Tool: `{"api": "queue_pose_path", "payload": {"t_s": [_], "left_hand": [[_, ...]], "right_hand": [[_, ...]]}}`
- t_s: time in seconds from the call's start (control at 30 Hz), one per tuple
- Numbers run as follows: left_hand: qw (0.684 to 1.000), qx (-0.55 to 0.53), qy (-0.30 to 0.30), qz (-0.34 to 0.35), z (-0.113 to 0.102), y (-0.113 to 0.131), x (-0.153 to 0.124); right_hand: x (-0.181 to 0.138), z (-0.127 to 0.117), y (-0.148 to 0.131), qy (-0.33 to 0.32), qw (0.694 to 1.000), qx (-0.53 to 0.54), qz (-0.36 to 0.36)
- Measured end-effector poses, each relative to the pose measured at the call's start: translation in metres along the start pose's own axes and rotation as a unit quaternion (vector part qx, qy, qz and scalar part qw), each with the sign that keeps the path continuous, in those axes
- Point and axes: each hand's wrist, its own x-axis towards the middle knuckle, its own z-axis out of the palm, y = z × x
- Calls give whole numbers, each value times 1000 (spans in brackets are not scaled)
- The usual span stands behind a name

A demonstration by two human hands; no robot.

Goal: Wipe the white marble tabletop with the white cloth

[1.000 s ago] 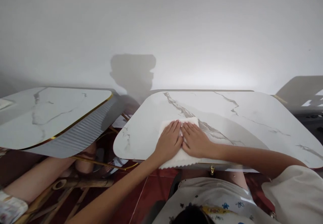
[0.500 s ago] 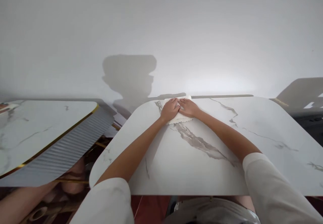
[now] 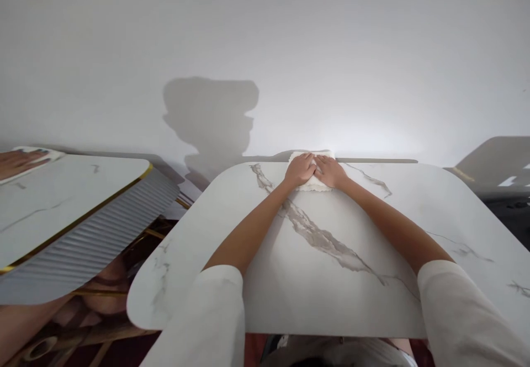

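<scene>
A folded white cloth (image 3: 311, 185) with a wavy edge lies at the far edge of a white marble-look table (image 3: 314, 278), close to the wall. My left hand (image 3: 298, 170) and my right hand (image 3: 330, 171) lie flat side by side on top of it, fingers stretched out and pressing down. Both arms reach far across the tabletop, and the hands cover most of the cloth.
A second marble-look table (image 3: 70, 201) with a gold rim and ribbed side stands to the left. Another person's hand (image 3: 16, 161) rests on a cloth at its far left corner. A plain wall runs right behind both tables. A dark object (image 3: 513, 207) sits at the right.
Both hands have slid the cloth from the near edge of the table across to its far edge, then a little to the right. My body has leaned forward over the table.
</scene>
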Motion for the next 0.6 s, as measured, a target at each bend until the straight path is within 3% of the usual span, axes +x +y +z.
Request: {"api": "queue_pose_path", "payload": {"t_s": [0.23,0.37,0.6], "left_hand": [[999,1,10,45,-10,28,-49],[999,1,10,46,-25,47,-99],[999,-2,-37,-24,-60,86,-201]], "right_hand": [[-57,-9,-33,-2,1000,-4,23],[-97,-13,-69,27,999,2,19],[-173,-24,-140,43,998,24,-33]]}}
